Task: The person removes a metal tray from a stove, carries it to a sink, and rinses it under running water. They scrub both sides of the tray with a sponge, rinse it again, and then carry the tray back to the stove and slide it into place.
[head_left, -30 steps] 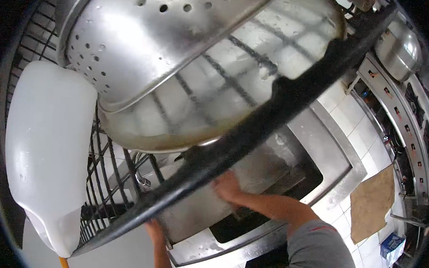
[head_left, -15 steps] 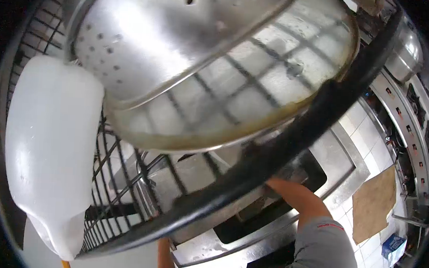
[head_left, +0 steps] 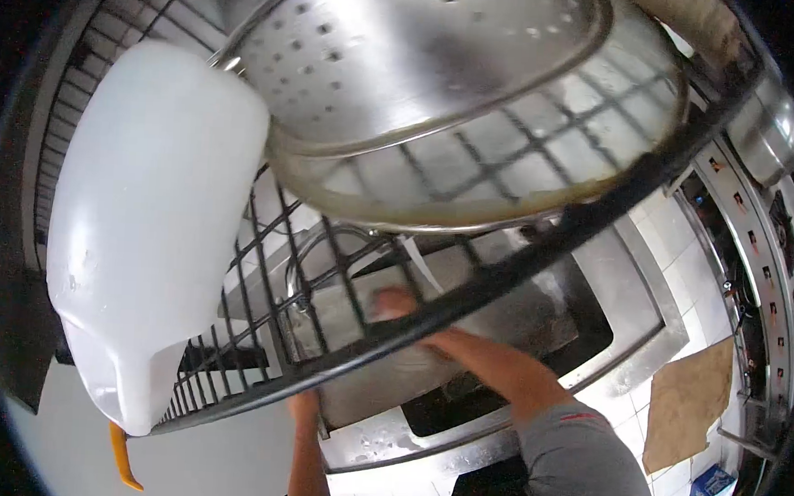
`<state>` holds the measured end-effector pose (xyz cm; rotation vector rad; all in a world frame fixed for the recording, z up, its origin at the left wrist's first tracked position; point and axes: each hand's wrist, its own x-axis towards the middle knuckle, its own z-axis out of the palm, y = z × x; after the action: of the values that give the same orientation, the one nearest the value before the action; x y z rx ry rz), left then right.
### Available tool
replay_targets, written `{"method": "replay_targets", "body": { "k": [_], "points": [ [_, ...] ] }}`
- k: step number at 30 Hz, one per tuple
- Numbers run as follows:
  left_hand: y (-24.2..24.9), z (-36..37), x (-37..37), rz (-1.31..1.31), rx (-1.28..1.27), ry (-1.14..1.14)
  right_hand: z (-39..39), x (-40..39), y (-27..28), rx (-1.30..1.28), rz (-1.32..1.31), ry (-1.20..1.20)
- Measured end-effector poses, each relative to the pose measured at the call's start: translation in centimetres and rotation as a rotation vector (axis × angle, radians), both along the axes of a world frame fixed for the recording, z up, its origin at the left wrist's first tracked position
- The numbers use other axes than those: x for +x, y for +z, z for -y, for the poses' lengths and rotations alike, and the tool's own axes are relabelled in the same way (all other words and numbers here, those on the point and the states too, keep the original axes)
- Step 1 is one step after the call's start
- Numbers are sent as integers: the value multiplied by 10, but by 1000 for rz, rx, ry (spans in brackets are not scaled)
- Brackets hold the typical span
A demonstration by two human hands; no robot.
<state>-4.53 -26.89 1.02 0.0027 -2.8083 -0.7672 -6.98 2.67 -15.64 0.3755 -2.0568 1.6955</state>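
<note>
- Kitchen sink (head_left: 624,278), 4 o'clock: 1 metal sheet (head_left: 510,317) over it, 5 o'clock.
- 2 hands. Right hand (head_left: 394,304) shifted toward 10 o'clock since last frame; blurred, can't tell fingers.
- Left hand (head_left: 303,407) by sheet's 8 o'clock edge, grip unclear.
- Rack (head_left: 522,264): 1 jug (head_left: 152,208) 9 o'clock, 1 pan (head_left: 424,79) 12.

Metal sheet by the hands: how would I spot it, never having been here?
Find the steel sink beyond the black wire rack. Partly over its dark basin lies a broad metal sheet, the right hand over it and left hand by its edge. Its flat grey face sets it apart from the dark basin and the rack's crossed wires.
</note>
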Motion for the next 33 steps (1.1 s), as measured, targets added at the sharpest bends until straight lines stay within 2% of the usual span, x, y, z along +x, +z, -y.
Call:
{"method": "replay_targets", "body": {
  "k": [1, 2, 4, 5, 7, 8, 10, 11, 13, 14, 15, 17, 18, 20, 22, 24, 26, 27, 29, 30, 32, 33],
  "points": [
    [34, -33, 8, 129, -5, 62, -34, 20, -27, -181, 206, -90],
    [53, -45, 12, 257, -9, 125, -79, 42, -32, 405, 181, -479],
    [15, -20, 2, 153, -37, 186, -121, 68, -72, 232, 716, -744],
    [6, -10, -3, 179, -59, 208, -115, 75, -71, 236, 709, -725],
    [-4, 5, -4, 200, -79, 263, -98, 85, -58, 882, 332, -988],
    [-8, 9, 0, 133, 71, 181, -80, 79, -47, 880, 319, -962],
    [-16, 9, -4, -18, 373, -5, -20, 43, 19, 725, 301, -762],
    [-14, 27, -11, 329, -353, -35, 15, 23, 47, 646, 295, -660],
    [-15, 27, -8, 316, -253, 27, 84, -20, 59, 235, 318, -538],
    [-17, 25, -6, 302, -156, 70, 104, -23, 81, 182, 321, -505],
    [-22, 26, -4, 94, -29, 15, 120, -21, 102, 134, 326, -474],
    [5, 3, -2, 153, 81, 88, 154, -17, 113, 142, 221, -219],
    [16, -5, 0, 207, 182, 155, 155, -4, 116, 152, 212, -205],
    [-2, 8, -7, 225, 235, 231, 151, 29, 129, 449, -66, -60],
    [-13, 16, -8, 130, 231, 190, 111, 59, 118, 421, -153, 195],
    [-12, 19, -6, 111, 308, 174, 63, 77, 99, 574, -129, 288],
    [-31, 27, -9, 2, 256, 175, 42, 64, 48, 554, 106, 172],
    [-29, 27, -4, 3, 261, 204, 52, 56, 48, 560, 103, 202],
    [-10, 20, -7, 88, 287, 217, 80, 15, 68, 523, 51, -306],
    [-2, 16, -4, 164, 391, 251, 102, 5, 78, 528, 41, -285],
    [-16, 26, 0, 179, 884, 259, 148, -6, 99, 314, 171, -37],
    [-16, 32, 1, 166, 897, 282, 157, 5, 114, 325, 164, -12]
  ]
}}
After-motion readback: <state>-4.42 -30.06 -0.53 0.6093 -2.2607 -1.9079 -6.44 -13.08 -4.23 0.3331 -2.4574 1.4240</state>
